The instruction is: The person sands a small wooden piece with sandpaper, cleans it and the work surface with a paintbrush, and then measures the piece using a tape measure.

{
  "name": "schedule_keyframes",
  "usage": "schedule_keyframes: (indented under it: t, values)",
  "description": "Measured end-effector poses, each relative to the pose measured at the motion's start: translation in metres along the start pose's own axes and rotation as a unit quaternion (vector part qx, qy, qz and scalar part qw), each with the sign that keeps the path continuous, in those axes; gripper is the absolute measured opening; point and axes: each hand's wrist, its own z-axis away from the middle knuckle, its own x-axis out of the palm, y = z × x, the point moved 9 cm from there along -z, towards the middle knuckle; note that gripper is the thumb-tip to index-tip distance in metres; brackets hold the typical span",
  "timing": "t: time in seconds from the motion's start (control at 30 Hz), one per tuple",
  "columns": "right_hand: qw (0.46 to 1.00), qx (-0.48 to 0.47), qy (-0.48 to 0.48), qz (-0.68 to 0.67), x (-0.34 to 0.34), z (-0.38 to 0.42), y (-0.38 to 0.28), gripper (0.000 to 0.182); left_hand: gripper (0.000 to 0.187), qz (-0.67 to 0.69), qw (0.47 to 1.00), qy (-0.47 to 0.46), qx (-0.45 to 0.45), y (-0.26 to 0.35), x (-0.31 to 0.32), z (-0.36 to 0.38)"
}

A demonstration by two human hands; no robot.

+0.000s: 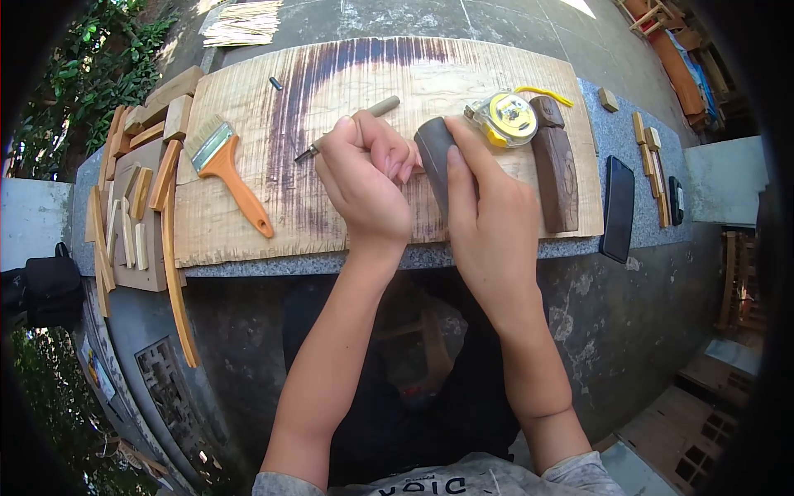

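Observation:
My left hand (364, 169) is curled closed above the wooden board (240, 91), its fingertips turned toward my right hand; I cannot tell what is inside the fingers. Behind its knuckles runs a slim grey-green pen (383, 107), dark tip toward the left, slantwise across the board. In my right hand (492, 215) is a curled dark grey sheet of sandpaper (432, 142), pinched between thumb and fingers. Its lower edge sits close beside the left fingertips. A clear and yellow tape measure (507, 116) lies just beyond the right hand, beside a dark wooden block (556, 178).
A paintbrush (236, 178) with an orange handle lies on the board's left, and a small dark cap (275, 83) farther back. Wooden strips (165, 178) and offcuts crowd the left end. To the right are a phone (618, 209) and more small wood pieces (652, 165).

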Motion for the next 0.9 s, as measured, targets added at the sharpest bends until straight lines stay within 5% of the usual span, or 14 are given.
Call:
schedule_keyframes:
  t: [0.9]
  values:
    - [0.999,-0.024,0.016,0.021,0.014,-0.012,0.014,0.035,0.040,-0.022,1.000,-0.014,-0.010,-0.005,0.000,0.002]
